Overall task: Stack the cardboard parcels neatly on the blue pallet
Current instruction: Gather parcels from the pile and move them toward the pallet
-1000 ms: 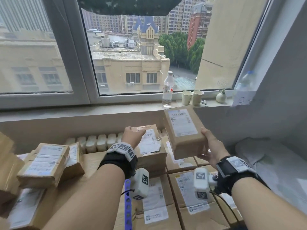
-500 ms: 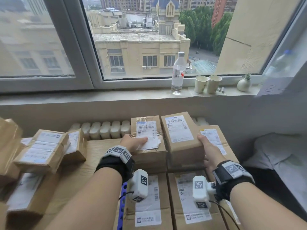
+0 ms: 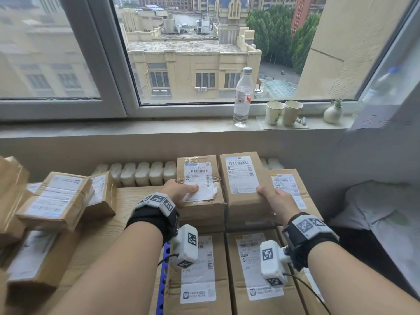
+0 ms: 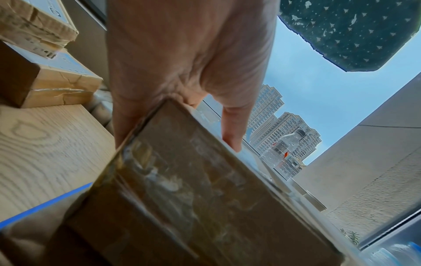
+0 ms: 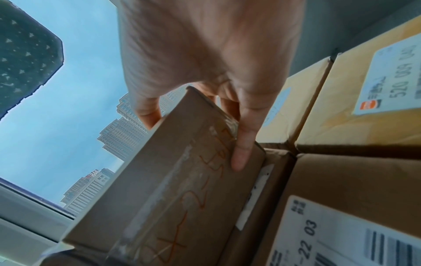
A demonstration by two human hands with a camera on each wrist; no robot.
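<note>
Left hand (image 3: 179,192) grips the taped parcel (image 3: 200,201); right hand (image 3: 276,202) grips the adjacent labelled parcel (image 3: 245,194), fingers clasped on both.

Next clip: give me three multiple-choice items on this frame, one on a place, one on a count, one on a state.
1. Where does the water bottle stand?
A. on the windowsill
B. on a parcel
C. on the floor

2. How many paper cups are beside it?
A. one
B. two
C. four

3. What is the right hand doing?
A. hanging idle
B. holding a parcel
C. lifting a cup

Answers: 1 A, it stands on the ledge under the glass; 2 B, a pair stands side by side; 3 B, thumb on top, fingers down its side.
</note>
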